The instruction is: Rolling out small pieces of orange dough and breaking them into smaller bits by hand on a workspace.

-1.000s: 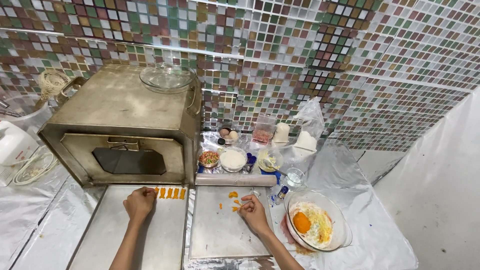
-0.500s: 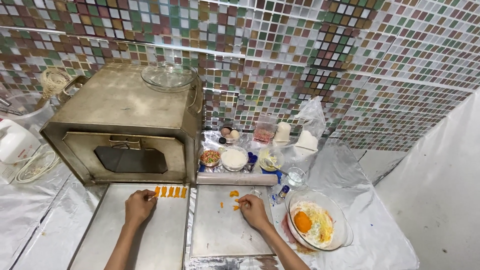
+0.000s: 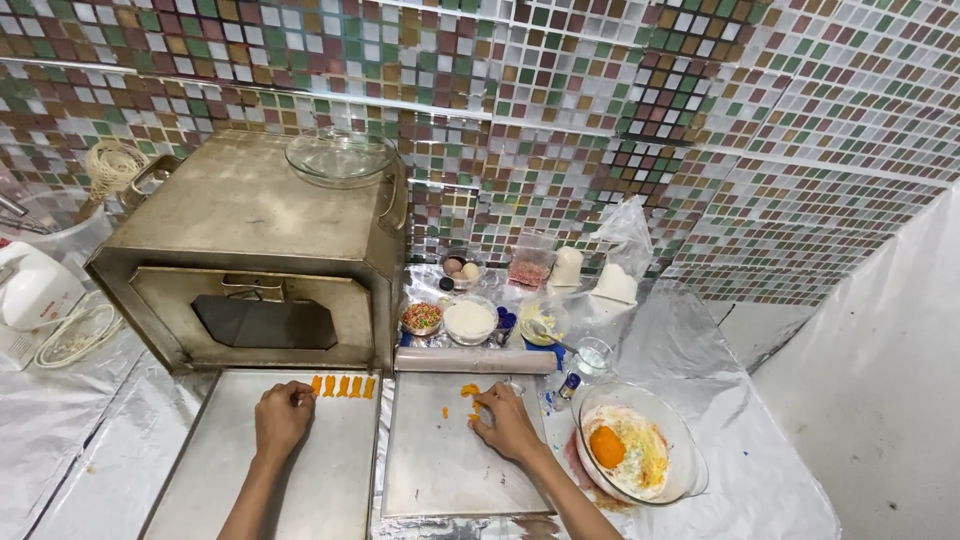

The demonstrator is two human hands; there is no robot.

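My left hand (image 3: 281,418) rests on the left metal tray (image 3: 200,480), its fingertips at the end of a row of several small orange dough pieces (image 3: 343,386) along the tray's far edge. My right hand (image 3: 505,420) lies on the right metal board (image 3: 440,480), fingers pinched at a small orange piece (image 3: 474,410). Another orange bit (image 3: 469,390) and a tiny crumb (image 3: 445,412) lie just beyond it. Whether the right fingers have closed on the piece I cannot tell.
A metal oven box (image 3: 250,260) with a glass lid (image 3: 340,157) on top stands behind the tray. A rolling pin (image 3: 475,360), small bowls (image 3: 468,320), a bag (image 3: 625,255) and a glass bowl with an orange dough ball (image 3: 607,446) sit to the right. White mixer (image 3: 30,295) at left.
My left hand has slid slightly toward the row of orange pieces. My right hand stays by the orange bits on the board, barely shifted.
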